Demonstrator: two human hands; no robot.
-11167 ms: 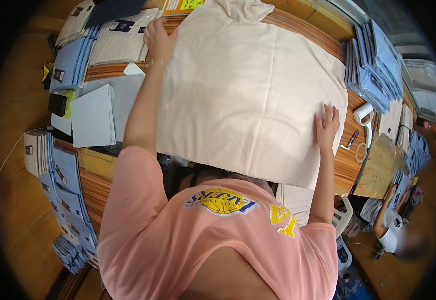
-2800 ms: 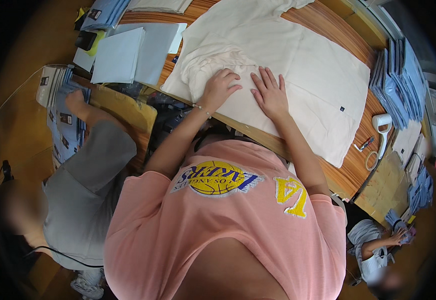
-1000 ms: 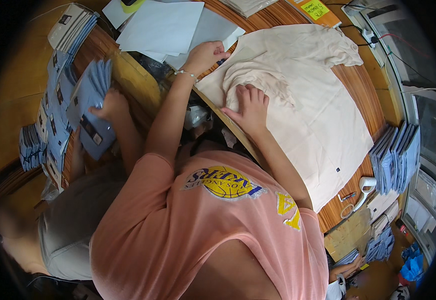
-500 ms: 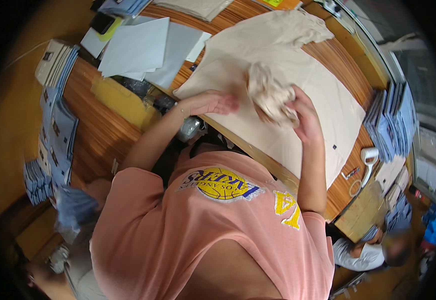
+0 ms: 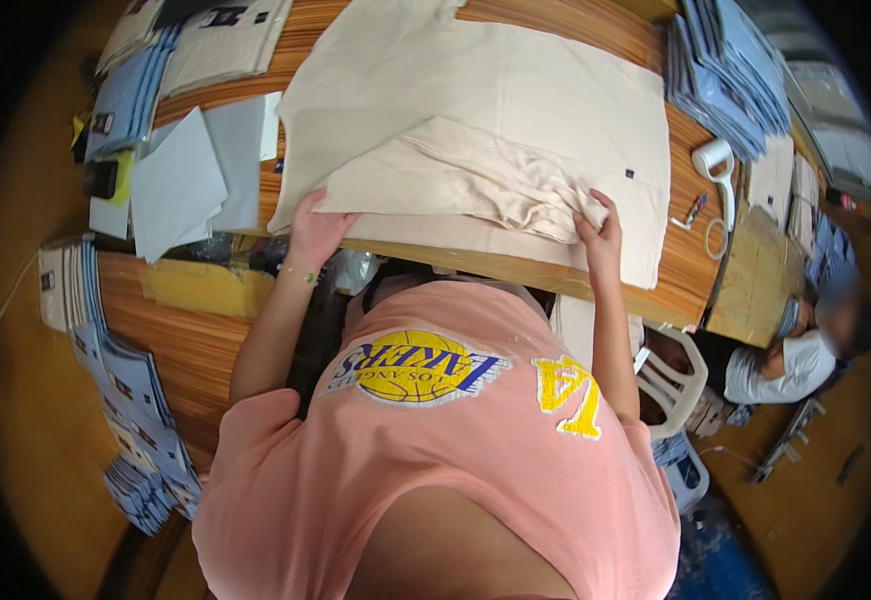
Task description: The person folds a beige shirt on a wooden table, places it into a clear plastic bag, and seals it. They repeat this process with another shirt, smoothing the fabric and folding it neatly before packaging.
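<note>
A large cream garment (image 5: 566,85) lies spread over the wooden table, a small dark label near its right side. Across its near part stretches a second, wrinkled cream cloth (image 5: 426,170), bunched toward its right end; whether the two are joined I cannot tell. My left hand (image 5: 318,230) grips the left end of this wrinkled cloth by its edge, with some fingers under the fabric. At the other end, my right hand (image 5: 601,235) pinches the bunched part between thumb and fingers.
White sheets (image 5: 181,185) lie left of the garment. Folded blue garments (image 5: 726,75) stand stacked at the far right, near a white handheld device (image 5: 716,165) and a tape roll (image 5: 717,240). More folded garments (image 5: 121,370) line the left. A co-worker (image 5: 781,365) sits at right.
The crumpled cream cloth, held only by my right hand before, is now spread sideways between both hands over the near part of the garment. My left hand has taken hold of it. The view has turned.
</note>
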